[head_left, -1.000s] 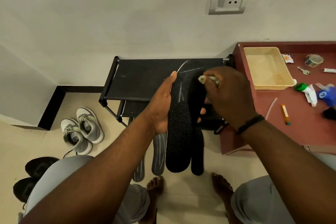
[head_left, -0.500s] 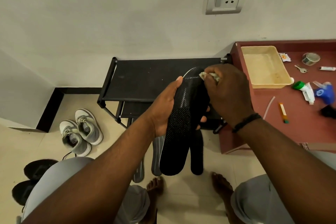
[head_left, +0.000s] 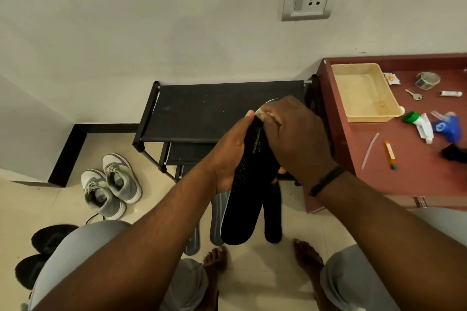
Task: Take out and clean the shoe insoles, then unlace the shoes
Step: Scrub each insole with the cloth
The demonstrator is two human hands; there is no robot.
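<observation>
Black insole (head_left: 242, 199) is up in the air over the shoe rack (head_left: 202, 111), heel end high, toe end hanging down toward the floor. Left hand (head_left: 232, 154) cups it from the side, fingers wrapped behind, thumb up along the edge. Right hand (head_left: 295, 134) is curled round a small pale wad of cloth or tissue (head_left: 262, 115) — can't tell which — pressed against the top end of the insole.

So the step in hand looks like the cleaning pass, worked at the heel end. Removal seems done for at least some: a second black insole (head_left: 274, 214) leans just behind the held one, two grey insoles (head_left: 217, 219) stand beside it against the rack.

Grey sneakers (head_left: 111, 184) sit on the floor to the left, laces in. Black shoes (head_left: 43, 252) nearer the person's knee, partly cut off — lace state not visible.

Red worktop (head_left: 409, 171) on the right carries a cream tray (head_left: 366, 118), keys, a tube, a blue object.

Next move, my guess: wipe down the length toward the toe, which needs the left hand shifted lower so the flexible insole doesn't fold away under pressure. Then set it down with the others. Unlacing not yet started.
</observation>
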